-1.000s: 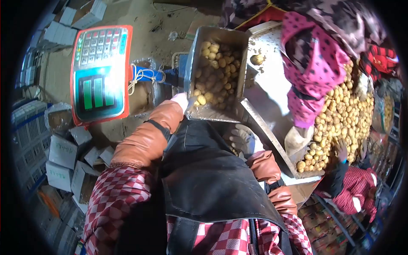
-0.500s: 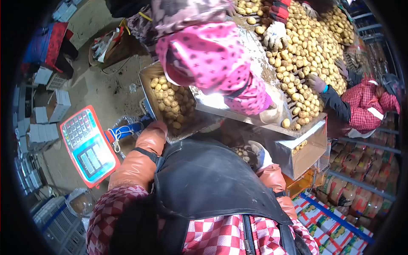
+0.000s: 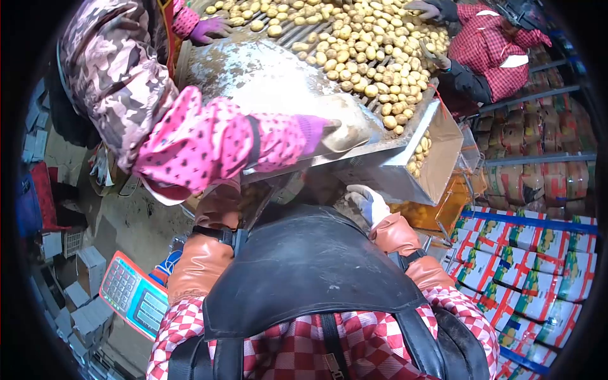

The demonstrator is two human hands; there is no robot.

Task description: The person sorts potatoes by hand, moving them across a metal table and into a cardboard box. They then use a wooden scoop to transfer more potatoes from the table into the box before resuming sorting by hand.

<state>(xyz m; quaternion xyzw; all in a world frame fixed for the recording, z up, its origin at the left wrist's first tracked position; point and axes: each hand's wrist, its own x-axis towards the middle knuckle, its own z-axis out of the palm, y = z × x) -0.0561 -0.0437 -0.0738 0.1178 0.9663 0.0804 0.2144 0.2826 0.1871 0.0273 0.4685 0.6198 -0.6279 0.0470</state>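
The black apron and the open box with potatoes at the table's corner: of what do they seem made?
The black apron looks like leather or vinyl: smooth, softly shiny, scuffed. The open box seems matt cardboard: thin flat walls, tan inside, grey-white outside.

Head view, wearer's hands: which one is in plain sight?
The right hand, pale-gloved; the left hand is hidden behind the co-worker's pink spotted sleeve.

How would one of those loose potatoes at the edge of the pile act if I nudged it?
The potato looks rounded, so it would probably roll. Its smooth, full shape suggests it's firm rather than floppy. Others lie close by, so nudging it towards them might shift a few.
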